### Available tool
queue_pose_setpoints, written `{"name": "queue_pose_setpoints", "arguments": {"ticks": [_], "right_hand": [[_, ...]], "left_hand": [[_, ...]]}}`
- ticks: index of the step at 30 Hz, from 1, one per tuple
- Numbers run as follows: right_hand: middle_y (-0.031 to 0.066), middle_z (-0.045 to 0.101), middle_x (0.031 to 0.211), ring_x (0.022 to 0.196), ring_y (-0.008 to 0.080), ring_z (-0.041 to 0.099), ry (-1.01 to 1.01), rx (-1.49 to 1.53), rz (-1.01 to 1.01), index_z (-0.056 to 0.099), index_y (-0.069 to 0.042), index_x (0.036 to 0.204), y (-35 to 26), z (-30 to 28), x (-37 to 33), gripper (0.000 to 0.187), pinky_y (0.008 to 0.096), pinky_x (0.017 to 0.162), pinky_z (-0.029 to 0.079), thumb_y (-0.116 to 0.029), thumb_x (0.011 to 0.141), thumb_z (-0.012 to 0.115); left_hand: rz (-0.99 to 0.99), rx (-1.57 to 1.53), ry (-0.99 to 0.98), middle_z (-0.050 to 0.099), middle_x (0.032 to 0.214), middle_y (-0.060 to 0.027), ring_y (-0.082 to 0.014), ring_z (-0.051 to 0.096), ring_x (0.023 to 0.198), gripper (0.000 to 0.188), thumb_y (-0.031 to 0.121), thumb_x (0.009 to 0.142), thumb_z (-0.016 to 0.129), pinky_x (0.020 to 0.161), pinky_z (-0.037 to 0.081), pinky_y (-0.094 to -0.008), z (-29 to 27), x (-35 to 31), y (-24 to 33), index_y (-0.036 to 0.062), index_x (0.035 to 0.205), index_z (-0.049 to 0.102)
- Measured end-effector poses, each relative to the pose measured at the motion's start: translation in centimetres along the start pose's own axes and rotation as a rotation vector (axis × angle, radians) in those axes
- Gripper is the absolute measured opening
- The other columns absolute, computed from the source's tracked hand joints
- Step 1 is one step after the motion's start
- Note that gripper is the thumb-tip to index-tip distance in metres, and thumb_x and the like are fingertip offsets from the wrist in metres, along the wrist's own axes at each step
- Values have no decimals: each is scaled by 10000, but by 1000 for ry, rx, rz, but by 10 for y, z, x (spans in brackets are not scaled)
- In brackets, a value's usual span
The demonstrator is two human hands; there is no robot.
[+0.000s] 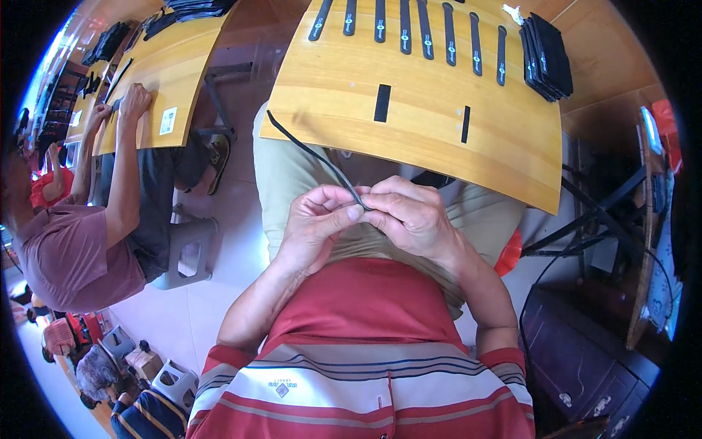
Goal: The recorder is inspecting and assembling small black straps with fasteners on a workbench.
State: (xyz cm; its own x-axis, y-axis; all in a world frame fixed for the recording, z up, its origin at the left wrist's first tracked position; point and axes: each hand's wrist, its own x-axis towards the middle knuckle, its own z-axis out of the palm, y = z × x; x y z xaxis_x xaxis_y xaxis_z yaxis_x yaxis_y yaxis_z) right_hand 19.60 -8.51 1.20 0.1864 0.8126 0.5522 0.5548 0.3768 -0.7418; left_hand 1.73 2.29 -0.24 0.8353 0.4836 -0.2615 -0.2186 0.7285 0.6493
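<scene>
Below the bench's near edge, over my lap, I pinch one end of a thin black strap (316, 155) between left hand (316, 223) and right hand (411, 216), both closed on it. Its free end arcs up toward the bench's (439, 139) near-left corner. I judge the step as working the strap's end; the next move calls for a steady fingertip grip. The strap is flexible, narrow and matte; the bench is glossy yellow wood.

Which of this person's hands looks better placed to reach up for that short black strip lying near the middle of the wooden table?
Probably the right hand. Both hands pinch the thin black strap over the lap, but the short black strip lies straight above the right one, while the strap trails up-left past the left hand, which seems better left holding it.
</scene>
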Motion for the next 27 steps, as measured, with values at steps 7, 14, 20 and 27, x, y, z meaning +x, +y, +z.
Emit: {"name": "queue_pose_setpoints", "arguments": {"ticks": [7, 14, 20, 27], "right_hand": [[134, 725, 947, 820, 262, 752, -8, -11, -6, 741, 16, 1003, 1, 0, -2, 228, 340, 677, 620, -17, 798, 835], [130, 719, 953, 818, 261, 753, -1, -13, -22, 731, 18, 1007, 4, 0, -4, 237, 344, 674, 626, -12, 796, 834], [122, 705, 939, 826, 262, 755, 17, -26, -64, 711, 21, 1009, 3, 2, -3, 255, 345, 673, 630, -3, 787, 834], [155, 718, 937, 797, 256, 753, 3, -59, -68, 720, 43, 1007, -2, 0, 2, 256, 328, 647, 625, 9, 789, 850]], "left_hand": [[-9, -2, -1, 726, 1181, -142, -166, 706, 1062, 166, -80, 931, 699, 950, 594, -307, 3, 0, 1, 17, 1066, 707], [1, 20, 27, 736, 1146, -147, -169, 713, 1036, 144, -88, 916, 708, 947, 593, -309, 2, 1, -1, 3, 1028, 718], [26, 25, 38, 740, 1134, -157, -167, 714, 1018, 148, -98, 904, 705, 935, 593, -314, 5, 1, 0, 3, 1011, 718], [57, 14, 77, 748, 1113, -155, -162, 721, 986, 139, -106, 903, 686, 912, 596, -307, 4, 2, -2, 4, 984, 711]]}}
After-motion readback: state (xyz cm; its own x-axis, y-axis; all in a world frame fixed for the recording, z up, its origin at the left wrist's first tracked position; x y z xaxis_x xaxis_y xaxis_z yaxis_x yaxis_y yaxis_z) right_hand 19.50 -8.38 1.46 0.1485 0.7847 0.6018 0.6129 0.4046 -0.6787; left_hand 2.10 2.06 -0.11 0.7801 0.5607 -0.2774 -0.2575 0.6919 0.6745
